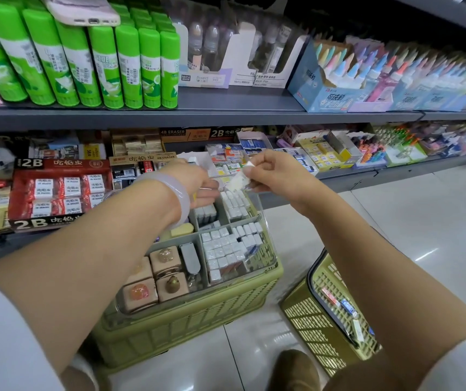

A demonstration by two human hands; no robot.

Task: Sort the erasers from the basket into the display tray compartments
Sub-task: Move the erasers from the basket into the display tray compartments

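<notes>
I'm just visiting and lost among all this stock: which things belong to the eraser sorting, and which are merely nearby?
In use:
clear divided display tray
small white wrapped eraser
olive plastic basket
left hand
right hand

Merely nearby:
green glue sticks
pink phone
red 2B eraser box

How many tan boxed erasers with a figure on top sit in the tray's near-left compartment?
4 tan boxed erasers in a two-by-two block: far-left, partly behind the left forearm; far-right; near-left; near-right. More may be hidden.

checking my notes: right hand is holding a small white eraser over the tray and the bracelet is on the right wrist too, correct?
Not quite. The head view shows the pale bracelet on the left wrist; the right hand does hold the small white eraser over the tray.
</notes>
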